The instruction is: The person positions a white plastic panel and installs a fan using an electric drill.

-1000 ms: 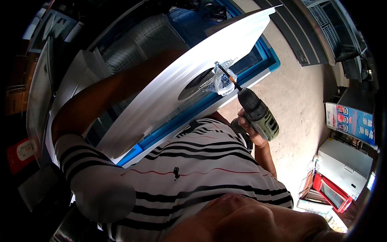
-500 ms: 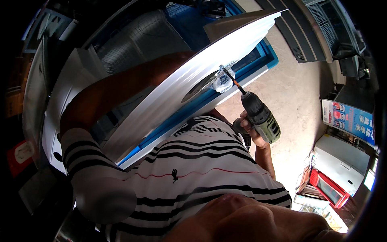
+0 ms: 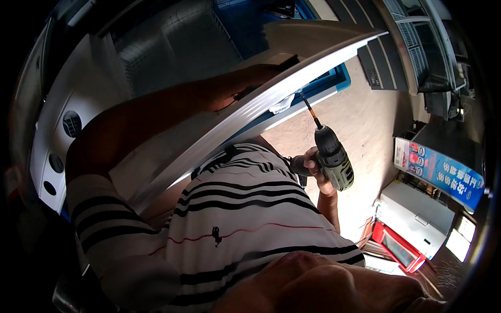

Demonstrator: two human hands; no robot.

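Note:
A white ridged panel [image 3: 271, 89] stands on a slant before me, its long edge running from lower left to upper right. My left hand [image 3: 232, 91] is behind it, in shadow. Its fingers look closed about a dark flat piece [image 3: 288, 63] against the panel's inner face; its kind is unclear. In my right hand [image 3: 320, 172] is a green and black cordless drill [image 3: 334, 159], gripped by its handle. The long drill bit [image 3: 311, 110] points up at the panel's outer face, its tip close to a crumpled clear plastic bag [image 3: 282, 105]. Whether the tip touches is unclear.
Beneath the panel is a blue-and-white cabinet frame [image 3: 338, 86]. To the left stands a white panel with round holes [image 3: 72, 124]. Wire shelving [image 3: 409, 41], a blue printed box [image 3: 441, 169], a white cabinet [image 3: 415, 211] and a red-framed case [image 3: 399, 248] line the right side.
The panel has turned more edge-on, hiding the round opening in its face. My left hand and the dark piece have come into sight behind it. The drill has shifted slightly left in view.

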